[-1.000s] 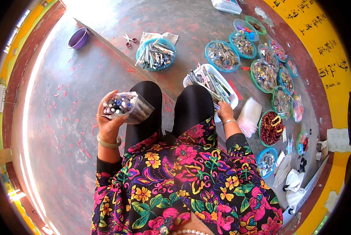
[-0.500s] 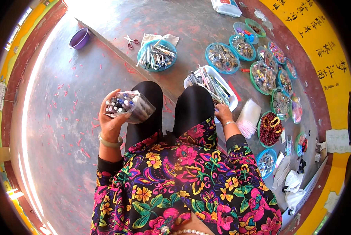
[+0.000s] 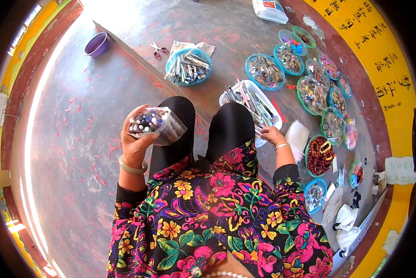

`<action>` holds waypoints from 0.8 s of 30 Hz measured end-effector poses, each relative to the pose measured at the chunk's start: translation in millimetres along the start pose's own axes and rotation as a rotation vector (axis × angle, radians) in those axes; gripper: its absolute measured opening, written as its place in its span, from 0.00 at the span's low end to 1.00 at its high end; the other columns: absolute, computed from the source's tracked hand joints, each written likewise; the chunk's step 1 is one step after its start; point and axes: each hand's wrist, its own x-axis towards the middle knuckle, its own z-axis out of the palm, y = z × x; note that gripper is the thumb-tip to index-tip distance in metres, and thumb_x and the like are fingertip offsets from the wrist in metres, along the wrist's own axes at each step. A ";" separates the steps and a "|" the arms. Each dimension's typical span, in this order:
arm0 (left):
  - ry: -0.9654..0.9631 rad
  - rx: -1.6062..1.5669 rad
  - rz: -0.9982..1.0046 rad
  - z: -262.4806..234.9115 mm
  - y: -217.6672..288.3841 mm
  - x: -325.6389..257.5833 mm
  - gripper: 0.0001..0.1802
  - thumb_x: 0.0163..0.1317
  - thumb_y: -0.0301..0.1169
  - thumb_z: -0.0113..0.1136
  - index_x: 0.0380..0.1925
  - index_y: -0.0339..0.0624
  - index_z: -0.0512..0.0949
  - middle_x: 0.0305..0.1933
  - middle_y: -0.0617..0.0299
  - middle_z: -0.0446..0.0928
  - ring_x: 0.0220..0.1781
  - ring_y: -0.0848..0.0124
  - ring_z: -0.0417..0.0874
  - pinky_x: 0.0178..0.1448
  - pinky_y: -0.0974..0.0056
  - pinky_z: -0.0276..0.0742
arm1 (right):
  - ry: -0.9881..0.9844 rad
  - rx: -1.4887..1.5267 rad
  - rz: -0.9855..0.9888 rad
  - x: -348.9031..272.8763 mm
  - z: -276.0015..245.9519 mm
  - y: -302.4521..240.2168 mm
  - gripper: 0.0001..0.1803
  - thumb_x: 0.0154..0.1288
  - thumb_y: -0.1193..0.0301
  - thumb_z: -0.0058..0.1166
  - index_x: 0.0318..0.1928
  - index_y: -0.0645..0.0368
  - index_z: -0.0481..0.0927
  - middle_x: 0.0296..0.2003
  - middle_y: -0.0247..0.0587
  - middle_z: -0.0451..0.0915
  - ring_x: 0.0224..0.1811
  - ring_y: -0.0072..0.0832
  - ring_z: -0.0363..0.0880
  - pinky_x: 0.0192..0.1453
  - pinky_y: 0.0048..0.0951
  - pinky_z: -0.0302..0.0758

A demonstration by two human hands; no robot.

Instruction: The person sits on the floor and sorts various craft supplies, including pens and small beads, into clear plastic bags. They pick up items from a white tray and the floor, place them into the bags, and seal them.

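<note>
**Here, Left Hand Grips Packet of Pens as Right Hand Works at White Tray**

From my remote post on the head camera, I see a seated person's left hand [image 3: 136, 146] holding a clear plastic packet [image 3: 174, 129] packed with pens [image 3: 147, 121]. Its fingers are spread only as wide as the packet, the thumb along the near side, and the bundle tilts so the pen ends face left. The packet is raised beside the left knee [image 3: 180, 105].

The right hand [image 3: 274, 136] is at the near end of a white tray [image 3: 277, 121] of loose pens [image 3: 254, 104], just beyond the right knee [image 3: 230, 120]. Those fingers curl inward at the pens' near ends; I cannot tell how far apart they are or whether they grasp one.

Farther out on the concrete floor [image 3: 59, 153], a blue basin [image 3: 188, 84] heaped with more pens stands against a pale cloth [image 3: 205, 47], with scissors [image 3: 157, 54] just to its left and a purple bowl [image 3: 96, 45] well apart. Clear plastic bags [image 3: 298, 136] lie near the right hand, beside a basket of dark red beads [image 3: 315, 160].
</note>
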 end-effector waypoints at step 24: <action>-0.139 -0.031 -0.066 -3.9 7.3 -0.6 0.38 0.43 0.14 0.66 0.58 0.33 0.65 0.55 0.53 0.73 0.56 0.67 0.75 0.61 0.62 0.70 | 0.118 1.005 -0.574 -87.9 -28.6 -228.1 0.13 0.59 0.80 0.56 0.45 0.60 0.73 0.38 0.45 0.79 0.33 0.24 0.79 0.40 0.21 0.76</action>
